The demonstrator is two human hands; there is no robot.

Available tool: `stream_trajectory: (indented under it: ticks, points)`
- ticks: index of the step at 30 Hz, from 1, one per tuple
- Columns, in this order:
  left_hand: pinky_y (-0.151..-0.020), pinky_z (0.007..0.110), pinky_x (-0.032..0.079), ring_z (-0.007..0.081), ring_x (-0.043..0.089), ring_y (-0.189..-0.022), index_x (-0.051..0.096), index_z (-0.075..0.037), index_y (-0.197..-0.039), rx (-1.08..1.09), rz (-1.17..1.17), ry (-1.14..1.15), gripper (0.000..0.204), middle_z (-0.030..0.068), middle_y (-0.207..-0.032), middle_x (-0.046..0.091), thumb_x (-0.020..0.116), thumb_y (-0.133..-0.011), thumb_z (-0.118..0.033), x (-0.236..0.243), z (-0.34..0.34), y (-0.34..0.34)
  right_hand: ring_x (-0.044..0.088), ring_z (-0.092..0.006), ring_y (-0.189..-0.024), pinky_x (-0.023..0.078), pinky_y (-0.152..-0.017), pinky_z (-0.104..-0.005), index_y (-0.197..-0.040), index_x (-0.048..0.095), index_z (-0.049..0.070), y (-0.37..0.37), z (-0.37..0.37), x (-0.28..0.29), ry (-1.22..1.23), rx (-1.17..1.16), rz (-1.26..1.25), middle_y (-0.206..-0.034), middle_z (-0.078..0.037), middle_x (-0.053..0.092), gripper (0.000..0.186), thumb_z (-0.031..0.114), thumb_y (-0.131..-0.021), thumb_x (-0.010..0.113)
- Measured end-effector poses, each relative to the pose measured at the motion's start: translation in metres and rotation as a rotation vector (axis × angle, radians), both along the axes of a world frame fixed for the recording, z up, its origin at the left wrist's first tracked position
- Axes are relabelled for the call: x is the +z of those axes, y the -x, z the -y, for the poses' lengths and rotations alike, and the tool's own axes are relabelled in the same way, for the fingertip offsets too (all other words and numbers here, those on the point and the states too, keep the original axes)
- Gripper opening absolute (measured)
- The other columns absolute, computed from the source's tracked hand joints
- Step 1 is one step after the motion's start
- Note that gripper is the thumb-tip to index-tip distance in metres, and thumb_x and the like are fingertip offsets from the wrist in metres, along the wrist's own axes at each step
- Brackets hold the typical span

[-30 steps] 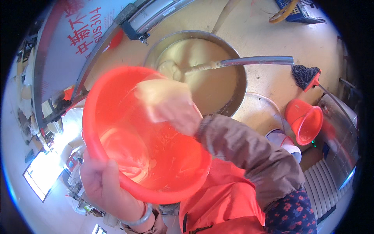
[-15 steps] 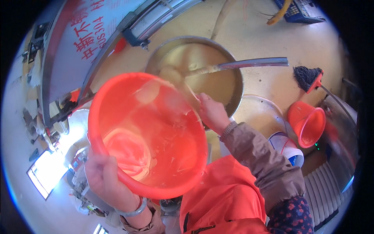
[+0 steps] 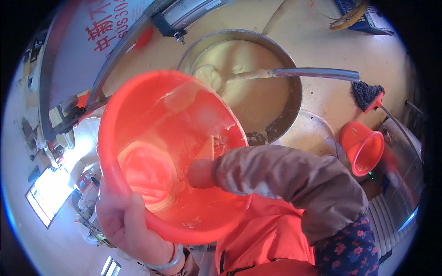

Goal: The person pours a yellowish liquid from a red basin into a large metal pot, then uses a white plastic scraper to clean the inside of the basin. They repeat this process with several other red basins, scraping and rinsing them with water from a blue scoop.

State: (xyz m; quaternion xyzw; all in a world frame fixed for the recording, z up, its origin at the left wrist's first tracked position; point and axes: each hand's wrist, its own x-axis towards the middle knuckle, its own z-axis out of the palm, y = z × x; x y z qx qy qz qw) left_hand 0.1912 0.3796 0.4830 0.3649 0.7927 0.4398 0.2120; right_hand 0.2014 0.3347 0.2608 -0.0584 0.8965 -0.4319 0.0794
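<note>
Head feed, watched from my end of the line. I had the basin [image 3: 108, 133], red and tilted, left of centre in the frame, its mouth turned toward the camera and its upper right edge overlapping the vat [image 3: 296, 94] from my angle.

Left hand [image 3: 120, 214], lower left: closed on the rim, thumb over the lip; any fingertips behind the wall I could not see.

Right hand [image 3: 201, 174], near centre: inside the basin, curled around what I took for a pale scraper [image 3: 208, 149], its tip toward the top of the frame. I could not make out each finger. The sleeve [image 3: 294, 179] ran off to the lower right.

Batter [image 3: 258, 103] lay in the vat, upper centre, a grey pipe [image 3: 322, 72] reaching out over the right edge. Residue [image 3: 225, 133] clung near the basin's right lip.

Step in hand, as I judged it: scraping the inner wall. The next move, to my mind, called for a flat blade, even pressure and a steady left hold, since one-sided support could let the basin twist.
</note>
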Motion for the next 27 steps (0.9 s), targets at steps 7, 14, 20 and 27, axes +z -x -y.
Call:
stream_trajectory:
  ticks: [7,14,20,27]
  points:
    - [-0.088,0.039,0.051,0.0284,0.062,-0.099,0.06,0.002,-0.107,0.077,0.111,-0.107,0.037,0.0175,-0.109,0.062,0.055,-0.071,-0.004,-0.01,0.002,0.002,0.061,-0.0283,-0.072,0.049,-0.063,-0.0421,-0.088,0.064,0.009,0.078,0.015,-0.067,0.01,-0.194,-0.081,-0.083,-0.009,0.062,0.015,0.017,-0.08,0.053]
    - [-0.09,0.042,0.049,0.0296,0.061,-0.099,0.059,-0.003,-0.096,0.028,0.142,-0.133,0.027,0.0158,-0.104,0.063,0.06,-0.07,-0.003,-0.009,-0.001,0.007,0.063,-0.0275,-0.072,0.048,-0.062,-0.0448,-0.086,0.067,0.012,0.125,0.001,-0.129,0.189,-0.82,-0.384,-0.079,-0.008,0.064,0.017,0.02,-0.082,0.052]
    - [-0.091,0.042,0.049,0.0289,0.061,-0.096,0.058,0.001,-0.098,0.053,0.161,-0.142,0.028,0.0174,-0.103,0.062,0.059,-0.07,-0.001,-0.01,-0.004,-0.005,0.062,-0.0252,-0.075,0.047,-0.064,-0.0467,-0.087,0.065,0.014,0.106,-0.056,-0.095,-0.032,-0.958,-0.566,-0.077,-0.008,0.062,0.021,0.028,-0.083,0.05]
    - [-0.087,0.036,0.048,0.0249,0.06,-0.096,0.057,0.01,-0.109,0.037,0.118,-0.05,0.04,0.017,-0.106,0.06,0.054,-0.071,-0.003,-0.003,-0.008,0.001,0.06,-0.0252,-0.095,0.048,-0.08,-0.0453,-0.116,0.056,0.015,-0.026,-0.054,-0.024,-0.433,-0.982,-0.537,-0.091,-0.011,0.06,0.032,0.028,-0.089,0.044]
